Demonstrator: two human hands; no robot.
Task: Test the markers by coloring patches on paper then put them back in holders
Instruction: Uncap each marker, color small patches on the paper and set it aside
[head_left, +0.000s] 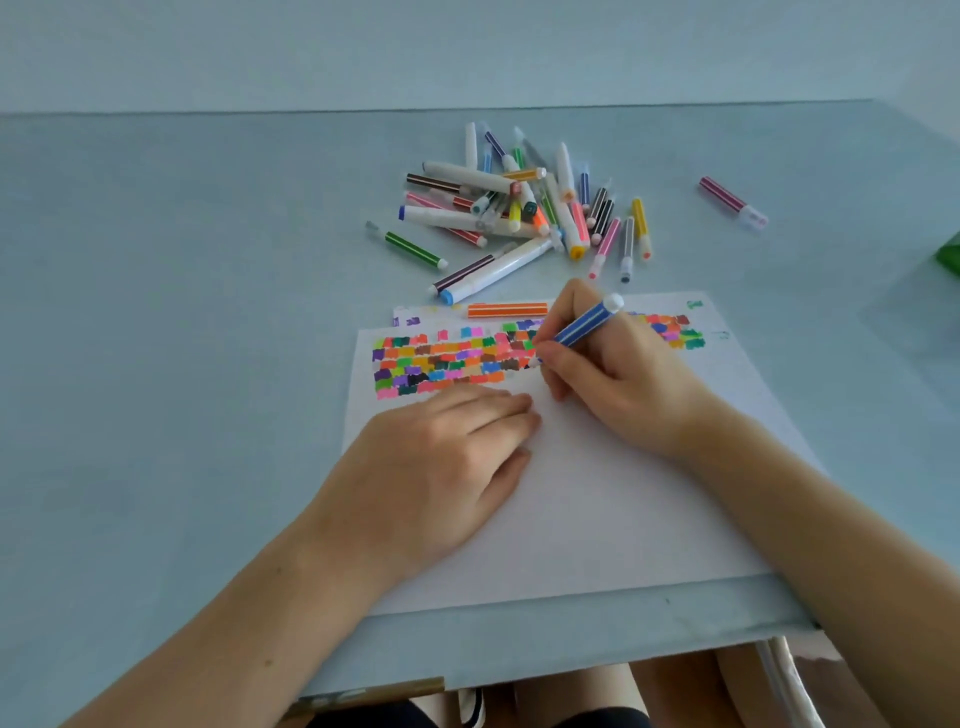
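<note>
A white sheet of paper (597, 493) lies in front of me with rows of small coloured patches (441, 364) across its top. My right hand (608, 374) grips a blue striped marker (584, 325), its tip down on the paper at the right end of the patch rows. My left hand (441, 457) rests flat on the paper, fingers together, holding nothing. An orange marker (508, 310) lies on the paper's top edge. A heap of markers (524, 208) sits beyond the paper.
A lone pink marker (732, 201) lies far right of the heap and a green marker (410, 248) lies at its left. A green object (949, 257) shows at the right edge. The table's near edge (571, 654) is close to my body.
</note>
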